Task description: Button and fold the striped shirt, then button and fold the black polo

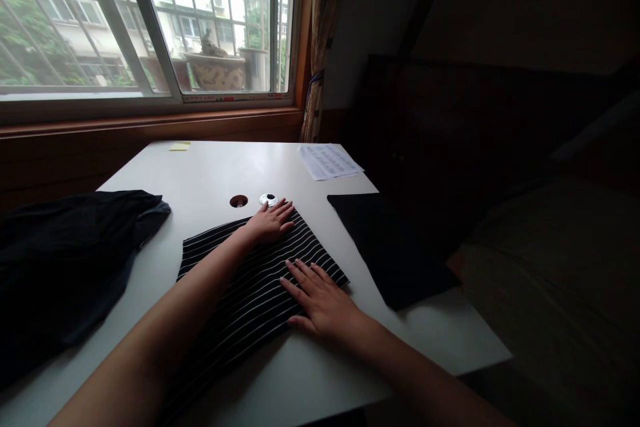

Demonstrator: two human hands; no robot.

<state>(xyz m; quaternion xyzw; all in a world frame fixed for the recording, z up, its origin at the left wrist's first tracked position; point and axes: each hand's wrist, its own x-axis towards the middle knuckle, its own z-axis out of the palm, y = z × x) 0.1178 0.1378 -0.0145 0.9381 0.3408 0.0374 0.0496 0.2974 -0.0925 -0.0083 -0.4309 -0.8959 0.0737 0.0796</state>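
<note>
On my feed the striped cloth (250,280), black with thin white lines, lies spread across the middle of the white bench (240,167), its near end running down beneath the left forearm. I have the left hand (273,221) palm-down on its far part, fingers extended and somewhat spread, gripping nothing. The right hand (320,303) lies flat nearer the right edge, its fingers opened wide and grasping nothing either; its wrist reaches past the cloth.

For writing, I get the paper sheets (331,161) at the bench's far right corner: dense dark rows of print, too small for me to read. The strip (240,97) along the lower window frame carries red and dark printed marks, equally illegible from here. A yellow note (180,146) sits at the far edge.

Just beyond the left hand I see a silver ring (269,199), with a round hole (239,202) to its left. A dark garment (65,253) is heaped on the left, and a navy cloth (395,247) lies flat on the right.
</note>
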